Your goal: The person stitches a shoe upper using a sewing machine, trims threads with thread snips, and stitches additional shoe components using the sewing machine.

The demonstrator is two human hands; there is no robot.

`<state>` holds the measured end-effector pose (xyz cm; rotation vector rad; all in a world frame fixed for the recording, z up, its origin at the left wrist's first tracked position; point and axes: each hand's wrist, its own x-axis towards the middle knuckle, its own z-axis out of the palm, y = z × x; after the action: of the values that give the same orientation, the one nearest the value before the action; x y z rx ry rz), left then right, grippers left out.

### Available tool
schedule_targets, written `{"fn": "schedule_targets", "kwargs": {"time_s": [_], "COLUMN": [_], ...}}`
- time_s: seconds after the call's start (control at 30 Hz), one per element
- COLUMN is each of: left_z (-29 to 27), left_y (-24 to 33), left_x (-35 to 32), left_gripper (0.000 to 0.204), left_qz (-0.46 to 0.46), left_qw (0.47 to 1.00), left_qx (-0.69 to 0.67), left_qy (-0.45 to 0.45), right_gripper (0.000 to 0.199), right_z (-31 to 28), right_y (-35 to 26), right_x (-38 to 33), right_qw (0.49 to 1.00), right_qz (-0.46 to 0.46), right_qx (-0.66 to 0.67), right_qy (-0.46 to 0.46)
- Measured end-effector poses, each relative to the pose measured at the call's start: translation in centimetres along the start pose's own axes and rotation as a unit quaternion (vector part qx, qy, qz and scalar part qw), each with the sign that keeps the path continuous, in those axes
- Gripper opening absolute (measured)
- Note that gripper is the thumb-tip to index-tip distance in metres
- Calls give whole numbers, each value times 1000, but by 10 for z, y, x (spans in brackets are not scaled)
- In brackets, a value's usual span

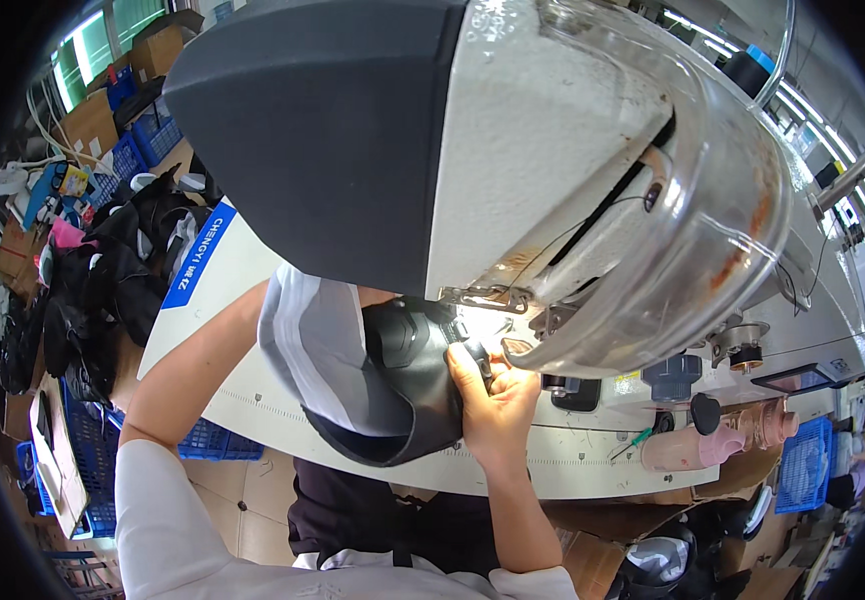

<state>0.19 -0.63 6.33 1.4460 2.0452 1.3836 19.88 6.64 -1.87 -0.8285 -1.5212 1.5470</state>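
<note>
A black boot upper (pixel 423 400) with a pale grey-white lining (pixel 313 340) lies under the head of a sewing machine (pixel 543 150). Its edge reaches into the lit area by the needle. My right hand (pixel 501 408) pinches the right edge of the upper, thumb on top and fingers curled beside the needle area. My left arm passes behind the lining, and only a sliver of my left hand (pixel 377 296) shows below the dark machine cover. The fingers of that hand are hidden by the cover and the upper.
A clear curved guard (pixel 743 230) surrounds the machine's right side. On the white table (pixel 283 410) at right lie a pink bottle (pixel 688 448) and a green-handled tool (pixel 643 437). Black uppers (pixel 103 270) are piled at left; a blue crate (pixel 806 465) and cardboard box (pixel 593 560) stand right.
</note>
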Motion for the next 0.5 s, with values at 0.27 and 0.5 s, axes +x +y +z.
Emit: {"fn": "schedule_targets", "kwargs": {"time_s": [0.27,0.5], "left_z": [2,-73], "left_y": [27,-6], "left_x": [32,-9], "left_gripper": [23,20], "left_qz": [78,141], "left_qw": [989,955], "left_qx": [60,133], "left_qy": [111,225], "right_gripper": [13,21], "right_z": [35,40], "right_y": [1,17], "right_x": [-10,-25], "right_qw": [992,990], "right_qz": [-72,-46], "right_qx": [30,134], "right_qy": [104,16]}}
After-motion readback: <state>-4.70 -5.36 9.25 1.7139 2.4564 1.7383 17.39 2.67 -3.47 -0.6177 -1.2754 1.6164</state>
